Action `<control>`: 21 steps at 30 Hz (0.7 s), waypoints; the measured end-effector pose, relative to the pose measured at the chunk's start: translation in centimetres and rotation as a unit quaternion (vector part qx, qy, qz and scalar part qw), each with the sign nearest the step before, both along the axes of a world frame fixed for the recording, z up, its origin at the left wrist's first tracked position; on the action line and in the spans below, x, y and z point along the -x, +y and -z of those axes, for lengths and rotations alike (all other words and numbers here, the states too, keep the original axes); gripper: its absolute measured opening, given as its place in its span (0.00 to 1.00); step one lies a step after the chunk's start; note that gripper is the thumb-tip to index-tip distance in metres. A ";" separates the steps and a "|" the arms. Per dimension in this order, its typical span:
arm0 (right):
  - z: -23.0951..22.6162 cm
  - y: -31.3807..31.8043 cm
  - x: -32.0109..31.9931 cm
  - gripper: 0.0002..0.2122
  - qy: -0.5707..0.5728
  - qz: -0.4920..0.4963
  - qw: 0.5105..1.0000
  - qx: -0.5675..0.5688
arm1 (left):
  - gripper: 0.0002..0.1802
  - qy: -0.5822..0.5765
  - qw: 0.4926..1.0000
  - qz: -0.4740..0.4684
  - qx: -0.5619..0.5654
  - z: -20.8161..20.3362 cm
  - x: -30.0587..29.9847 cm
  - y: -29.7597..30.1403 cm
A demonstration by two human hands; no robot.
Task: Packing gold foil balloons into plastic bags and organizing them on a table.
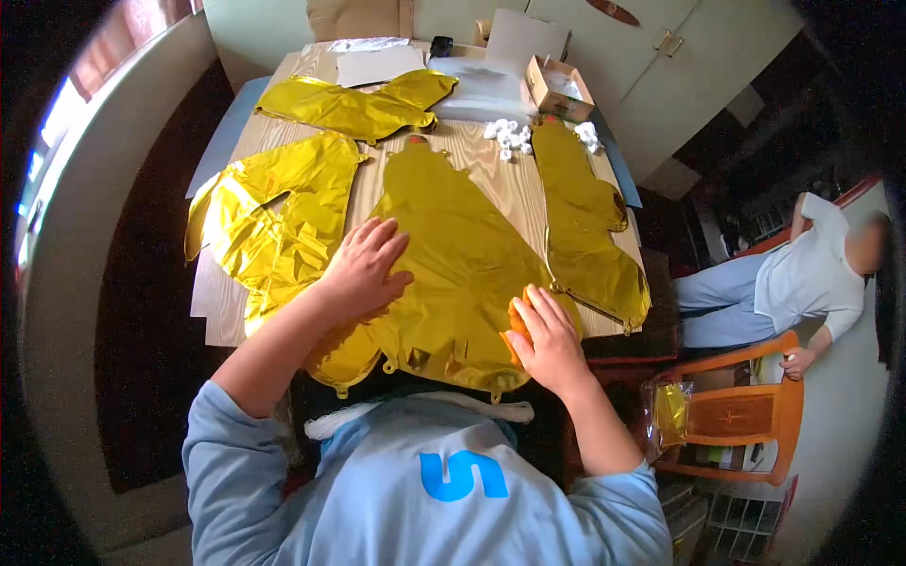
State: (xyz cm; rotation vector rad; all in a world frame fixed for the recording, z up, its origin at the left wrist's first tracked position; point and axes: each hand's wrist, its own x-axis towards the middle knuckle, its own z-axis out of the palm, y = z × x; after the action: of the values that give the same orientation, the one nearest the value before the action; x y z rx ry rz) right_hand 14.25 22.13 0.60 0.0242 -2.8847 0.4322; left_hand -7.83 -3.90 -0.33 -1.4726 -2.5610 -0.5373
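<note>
A large gold foil balloon (453, 231) lies flat and uninflated across the middle of the table. My left hand (366, 269) is over its left part, palm down, fingers stretched out. My right hand (550, 341) lies toward its lower right edge, fingers extended. An orange patch beside those fingers looks like the hand's reflection in the foil. I see nothing held in either hand. A creased gold foil balloon (293, 212) lies to the left, another gold foil piece (359, 102) at the far left, and a long one (585, 222) along the right side.
White crumpled bits (508, 138) lie near a small cardboard box (561, 89) at the far right of the wooden table (219, 316). Clear plastic (481, 85) lies beside the box. At right, a person (802, 274) holds a wooden chair (736, 415) bearing a gold packet (671, 413).
</note>
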 end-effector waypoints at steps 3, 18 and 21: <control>-0.1 0.1 -0.8 0.24 -0.008 0.021 0.999 0.024 | 0.32 -0.041 0.998 0.039 0.012 -0.5 0.7 1.3; -1.3 0.7 0.3 0.19 0.025 0.055 0.984 0.168 | 0.36 -0.020 0.998 -0.019 0.057 0.0 0.7 0.2; -3.1 1.6 -0.6 0.10 0.047 0.199 0.976 0.071 | 0.36 0.001 0.999 -0.019 0.042 0.5 0.3 -0.1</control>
State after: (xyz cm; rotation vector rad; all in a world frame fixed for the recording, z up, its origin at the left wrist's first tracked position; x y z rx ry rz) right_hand 14.81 23.69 3.66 -0.5324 -2.6632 0.5371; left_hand -8.13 -4.04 -0.87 -1.4456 -2.6351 -0.4290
